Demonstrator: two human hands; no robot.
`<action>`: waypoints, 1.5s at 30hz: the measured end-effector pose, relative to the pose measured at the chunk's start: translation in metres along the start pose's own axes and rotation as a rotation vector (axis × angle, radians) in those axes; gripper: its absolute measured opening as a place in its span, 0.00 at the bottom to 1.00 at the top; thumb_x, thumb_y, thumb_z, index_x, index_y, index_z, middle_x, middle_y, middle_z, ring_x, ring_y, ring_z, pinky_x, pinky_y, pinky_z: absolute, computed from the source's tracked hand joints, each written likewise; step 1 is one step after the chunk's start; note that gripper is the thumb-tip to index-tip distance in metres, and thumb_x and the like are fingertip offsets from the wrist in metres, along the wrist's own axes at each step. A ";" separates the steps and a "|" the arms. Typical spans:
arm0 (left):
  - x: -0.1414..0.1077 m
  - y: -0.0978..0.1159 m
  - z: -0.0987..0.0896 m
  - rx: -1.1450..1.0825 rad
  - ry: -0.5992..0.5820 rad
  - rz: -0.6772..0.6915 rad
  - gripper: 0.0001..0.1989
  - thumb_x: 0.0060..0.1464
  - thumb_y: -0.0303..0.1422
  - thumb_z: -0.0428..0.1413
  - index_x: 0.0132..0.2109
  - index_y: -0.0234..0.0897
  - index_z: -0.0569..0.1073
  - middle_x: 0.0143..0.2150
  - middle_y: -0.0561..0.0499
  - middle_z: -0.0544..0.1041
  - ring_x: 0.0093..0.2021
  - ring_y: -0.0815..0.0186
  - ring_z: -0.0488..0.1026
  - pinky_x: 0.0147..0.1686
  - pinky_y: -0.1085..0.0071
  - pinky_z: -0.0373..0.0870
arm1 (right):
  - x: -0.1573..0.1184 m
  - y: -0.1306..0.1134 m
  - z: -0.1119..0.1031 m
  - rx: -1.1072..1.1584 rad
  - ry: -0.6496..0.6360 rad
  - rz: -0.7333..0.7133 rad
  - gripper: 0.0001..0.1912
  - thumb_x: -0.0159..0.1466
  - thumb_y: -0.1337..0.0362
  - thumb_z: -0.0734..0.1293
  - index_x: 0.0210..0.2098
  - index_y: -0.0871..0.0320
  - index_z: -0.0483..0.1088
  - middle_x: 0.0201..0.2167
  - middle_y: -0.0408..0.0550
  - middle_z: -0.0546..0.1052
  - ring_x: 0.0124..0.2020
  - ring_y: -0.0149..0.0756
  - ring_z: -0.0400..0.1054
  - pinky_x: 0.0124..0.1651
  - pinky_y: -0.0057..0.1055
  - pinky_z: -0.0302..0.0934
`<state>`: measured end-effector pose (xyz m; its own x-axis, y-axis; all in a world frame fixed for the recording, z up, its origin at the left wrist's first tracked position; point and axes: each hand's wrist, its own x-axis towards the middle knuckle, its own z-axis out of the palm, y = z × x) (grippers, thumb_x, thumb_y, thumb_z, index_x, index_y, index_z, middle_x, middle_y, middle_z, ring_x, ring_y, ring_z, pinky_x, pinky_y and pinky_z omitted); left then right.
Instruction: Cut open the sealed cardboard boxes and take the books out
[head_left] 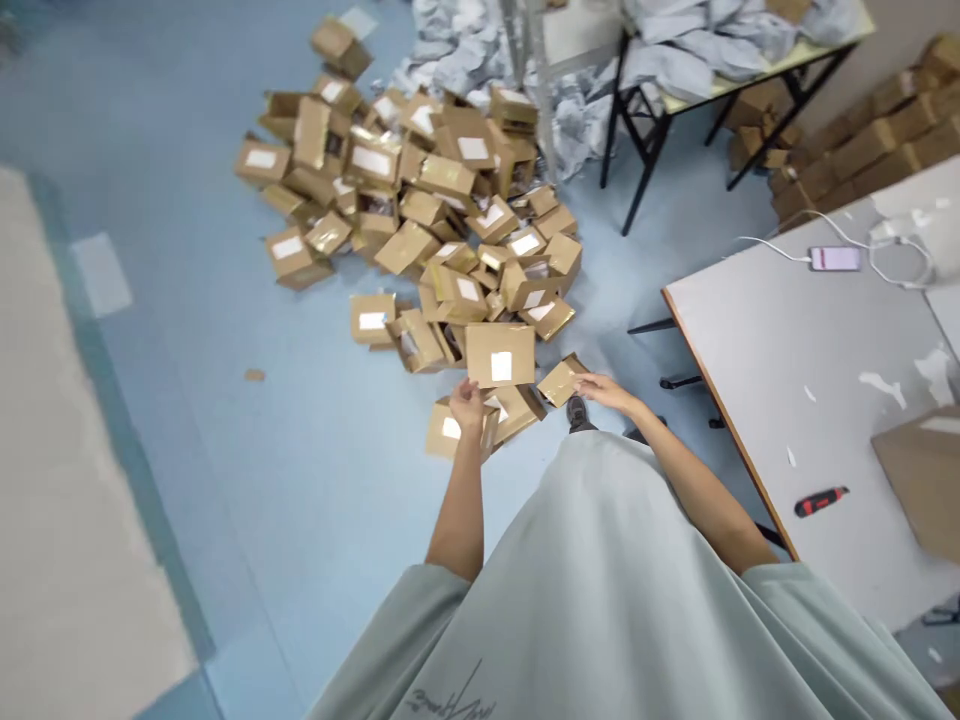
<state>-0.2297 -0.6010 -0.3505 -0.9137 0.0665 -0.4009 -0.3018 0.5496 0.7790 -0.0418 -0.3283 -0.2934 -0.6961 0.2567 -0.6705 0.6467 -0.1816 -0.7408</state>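
A cardboard box [484, 341] with a white label sits or hangs at the near end of a heap of boxes; I cannot tell whether it rests on them. Close to its lower left corner is my left hand [467, 404], fingers loosely bent and apart, with no clear grip on the box. Under that hand lies another labelled box [439, 432]. My right hand [606, 391] is open, fingers stretched out beside a small taped box [559, 383] near my shoe [577, 412]. Both hands appear to hold nothing.
The heap of cardboard boxes [405, 246] spreads over the blue floor ahead. To the right stands a white table [739, 375] with a red and black box cutter [820, 501] and a charging phone [835, 259]. Grey bags [682, 62] cover a further table.
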 end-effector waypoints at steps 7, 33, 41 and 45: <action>-0.090 0.071 0.163 -0.001 -0.538 0.145 0.12 0.61 0.26 0.59 0.51 0.34 0.79 0.43 0.40 0.89 0.50 0.54 0.88 0.63 0.53 0.81 | -0.140 0.075 -0.116 0.298 0.473 -0.022 0.29 0.63 0.47 0.80 0.57 0.57 0.83 0.52 0.57 0.89 0.52 0.48 0.84 0.67 0.58 0.73; -0.683 0.252 0.609 0.306 -1.785 1.030 0.26 0.71 0.39 0.57 0.72 0.40 0.76 0.75 0.37 0.76 0.72 0.49 0.77 0.70 0.48 0.77 | -0.523 0.352 -0.460 0.304 1.981 0.173 0.51 0.68 0.34 0.73 0.78 0.60 0.65 0.85 0.71 0.52 0.86 0.65 0.42 0.84 0.65 0.44; -0.759 0.230 0.677 0.438 -1.824 1.065 0.33 0.66 0.36 0.62 0.76 0.35 0.72 0.78 0.31 0.71 0.79 0.42 0.69 0.79 0.41 0.65 | -0.521 0.383 -0.531 0.207 1.991 0.276 0.59 0.72 0.28 0.61 0.81 0.72 0.56 0.86 0.80 0.42 0.88 0.69 0.29 0.84 0.72 0.30; -0.773 0.217 0.688 0.497 -1.865 1.031 0.42 0.65 0.41 0.64 0.80 0.31 0.66 0.82 0.25 0.64 0.80 0.37 0.67 0.78 0.39 0.67 | -0.533 0.407 -0.535 0.340 2.113 0.355 0.57 0.71 0.28 0.62 0.78 0.71 0.62 0.84 0.84 0.47 0.86 0.71 0.39 0.82 0.74 0.34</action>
<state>0.5983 0.0399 -0.2036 0.6661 0.7295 -0.1554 0.3364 -0.1079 0.9355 0.7588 -0.0315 -0.2166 0.8458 0.5231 0.1051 0.4045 -0.5002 -0.7656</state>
